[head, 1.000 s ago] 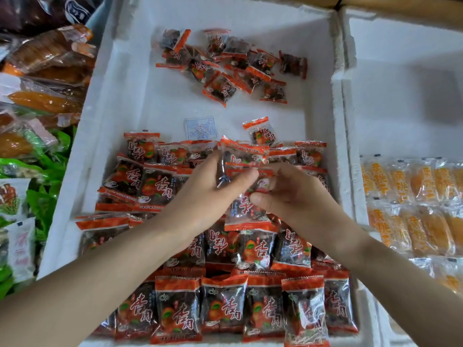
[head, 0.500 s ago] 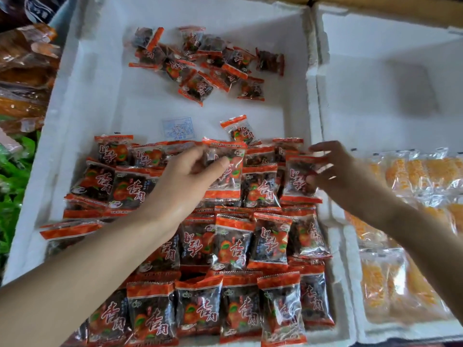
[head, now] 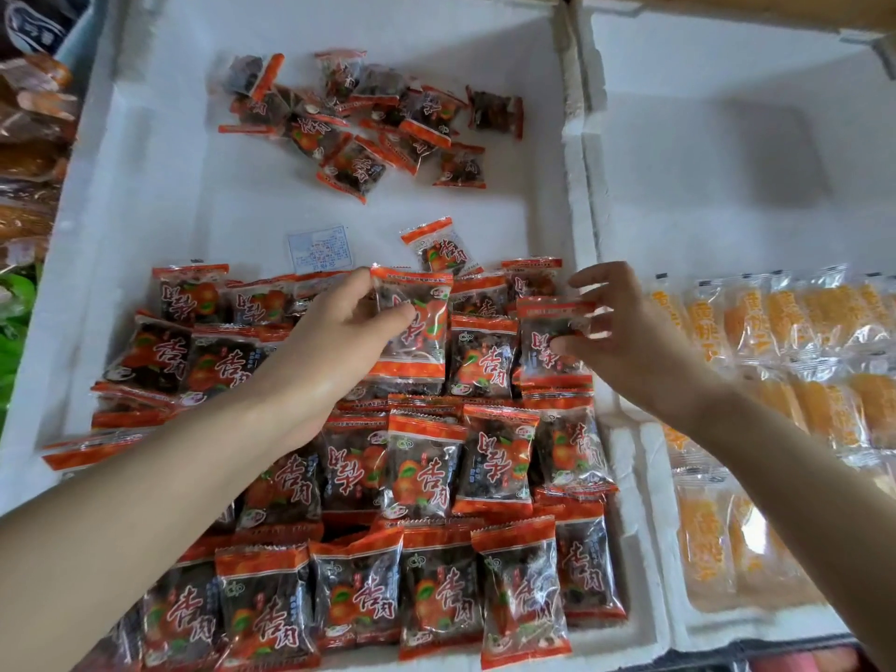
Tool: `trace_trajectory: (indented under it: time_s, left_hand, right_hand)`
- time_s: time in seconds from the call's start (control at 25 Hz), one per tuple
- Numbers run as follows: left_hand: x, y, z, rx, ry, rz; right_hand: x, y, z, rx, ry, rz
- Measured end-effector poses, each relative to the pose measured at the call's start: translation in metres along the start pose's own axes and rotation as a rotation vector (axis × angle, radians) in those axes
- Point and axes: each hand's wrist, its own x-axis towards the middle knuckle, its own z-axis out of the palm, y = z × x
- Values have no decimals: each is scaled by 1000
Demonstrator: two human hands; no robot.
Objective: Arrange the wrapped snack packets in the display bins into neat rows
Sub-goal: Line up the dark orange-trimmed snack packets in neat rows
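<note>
Pinching one clear, orange-trimmed snack packet [head: 427, 334] of dark fruit with the left hand [head: 334, 351], a matching packet [head: 536, 358] with the right hand [head: 625, 341], over overlapping rows [head: 422, 472] in a white foam bin [head: 169, 186].

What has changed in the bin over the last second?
The hands, together at mid-bin a second ago, have parted. The right hand carried one packet rightward to the row's end beside the bin wall and still pinches it; the left hand holds a second packet mid-row. The loose pile, blue slip and yellow packets stayed put.
</note>
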Motion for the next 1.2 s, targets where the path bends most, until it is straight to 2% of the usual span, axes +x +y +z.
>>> trace_trajectory:
  time_s: [0.12, 0.2, 0.36, 0.52, 0.64, 0.76, 1.0, 1.08, 1.2]
  left_hand:
    - [-1, 3, -3, -67, 6, -22]
    - [-1, 2, -5, -59, 18, -7]
    - [1, 2, -8, 293, 47, 89]
    - [8, 1, -5, 474, 18, 53]
    - [11, -3, -4, 570, -4, 74]
    - [8, -1, -4, 669, -23, 144]
    - [3, -2, -6, 850, -66, 259]
    - [6, 1, -7, 875, -81, 246]
    - [5, -3, 1, 861, -20, 220]
  right_hand:
    - [4, -6, -5, 364, 124, 71]
    - [9, -10, -16, 403, 150, 69]
    - [14, -13, -20, 169, 73, 64]
    - [10, -1, 0, -26, -57, 104]
    - [4, 7, 8, -289, -57, -25]
    - [-3, 5, 10, -447, -24, -191]
    - [-3, -15, 30, -442, -260, -389]
    - [1, -20, 34, -464, -282, -378]
    - [6, -29, 37, -485, -257, -378]
